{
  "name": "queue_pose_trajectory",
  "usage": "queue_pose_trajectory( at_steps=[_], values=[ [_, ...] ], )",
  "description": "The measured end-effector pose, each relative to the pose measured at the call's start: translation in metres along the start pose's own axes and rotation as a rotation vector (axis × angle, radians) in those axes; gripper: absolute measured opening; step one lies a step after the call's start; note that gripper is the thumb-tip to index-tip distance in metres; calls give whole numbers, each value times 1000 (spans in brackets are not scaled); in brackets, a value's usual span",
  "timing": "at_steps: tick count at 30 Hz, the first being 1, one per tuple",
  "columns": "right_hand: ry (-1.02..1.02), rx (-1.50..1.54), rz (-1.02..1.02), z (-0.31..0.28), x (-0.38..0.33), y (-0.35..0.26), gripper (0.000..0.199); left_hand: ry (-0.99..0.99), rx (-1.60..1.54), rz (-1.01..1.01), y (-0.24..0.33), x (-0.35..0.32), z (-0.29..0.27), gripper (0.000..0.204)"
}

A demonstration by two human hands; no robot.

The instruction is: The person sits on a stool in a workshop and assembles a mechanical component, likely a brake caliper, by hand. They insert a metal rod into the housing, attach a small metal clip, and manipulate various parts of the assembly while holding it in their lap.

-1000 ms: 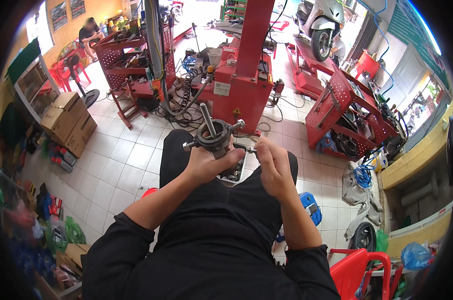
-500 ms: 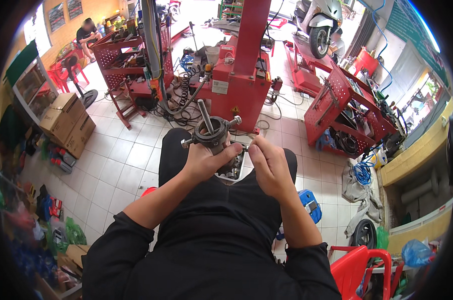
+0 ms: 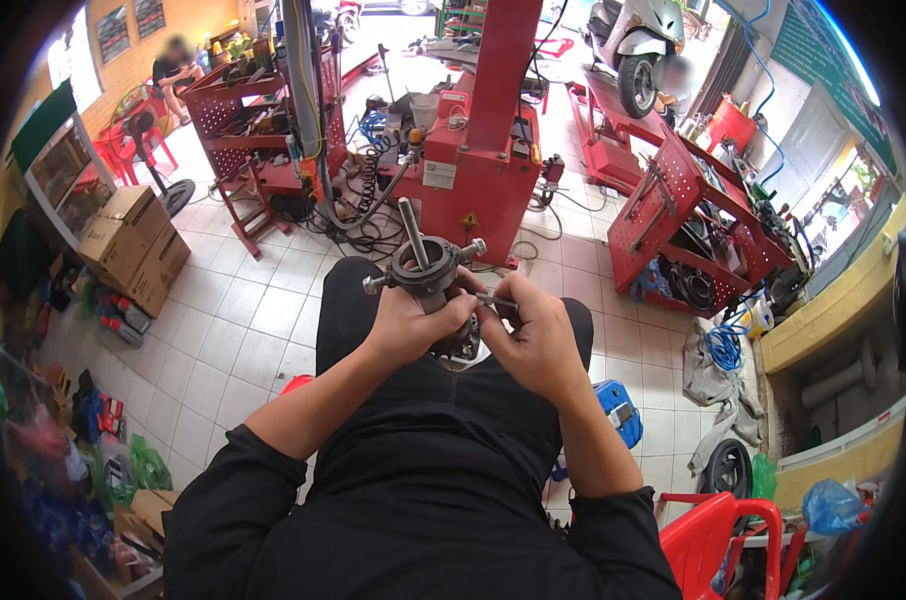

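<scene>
My left hand (image 3: 410, 325) is wrapped round a grey ring-shaped metal part (image 3: 413, 262) above my lap. A long steel rod (image 3: 411, 230) stands up through its middle, leaning slightly, and bolts stick out on both sides of the ring. Close beside it, my right hand (image 3: 533, 325) pinches a small bolt-like metal piece (image 3: 485, 298), which reaches toward my left thumb; whether it enters the part is hidden by the fingers. Below the hands, between my thighs, a pale tray (image 3: 486, 352) with metal parts is partly covered.
A red lift post (image 3: 498, 100) and its base stand ahead, with cables on the tiles. Red tool carts (image 3: 673, 220) flank it. Cardboard boxes (image 3: 133, 245) sit left; a blue case (image 3: 618, 412) and red chair (image 3: 723, 540) are right. One person (image 3: 176, 65) sits far left, another near a scooter (image 3: 638, 60).
My right hand has shifted slightly left and turned, its thumb and fingers now at the small metal piece by my left thumb. The person by the scooter has leaned into view.
</scene>
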State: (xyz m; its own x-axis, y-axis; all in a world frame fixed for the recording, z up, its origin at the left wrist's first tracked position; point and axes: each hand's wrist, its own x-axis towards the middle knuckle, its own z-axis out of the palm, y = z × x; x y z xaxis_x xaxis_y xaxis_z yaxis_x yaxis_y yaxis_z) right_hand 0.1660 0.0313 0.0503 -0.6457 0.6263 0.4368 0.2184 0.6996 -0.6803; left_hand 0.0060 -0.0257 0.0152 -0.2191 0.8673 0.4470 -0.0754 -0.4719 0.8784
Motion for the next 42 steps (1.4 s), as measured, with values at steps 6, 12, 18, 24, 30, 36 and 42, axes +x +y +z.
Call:
queue_pose_trajectory(
  at_steps=[6,12,18,24,30,36,42],
  values=[
    [45,-97,-74,2,0,7,17,11,183,32,2,-1,-2,17],
    [65,-194,-152,3,1,4,23,21,124,24,-4,-1,-4,16],
    [52,-277,-204,1,1,3,30,-39,183,-44,14,2,-4,21],
    [21,-120,-12,-2,1,-3,27,12,251,15,11,3,-4,10],
    [-69,222,178,-3,3,7,33,43,398,140,7,5,-6,12],
    [-194,147,252,-7,0,0,34,-18,342,120,2,3,-7,30],
    [-208,149,230,-8,1,6,36,-35,374,87,8,3,-8,29]
  ],
)
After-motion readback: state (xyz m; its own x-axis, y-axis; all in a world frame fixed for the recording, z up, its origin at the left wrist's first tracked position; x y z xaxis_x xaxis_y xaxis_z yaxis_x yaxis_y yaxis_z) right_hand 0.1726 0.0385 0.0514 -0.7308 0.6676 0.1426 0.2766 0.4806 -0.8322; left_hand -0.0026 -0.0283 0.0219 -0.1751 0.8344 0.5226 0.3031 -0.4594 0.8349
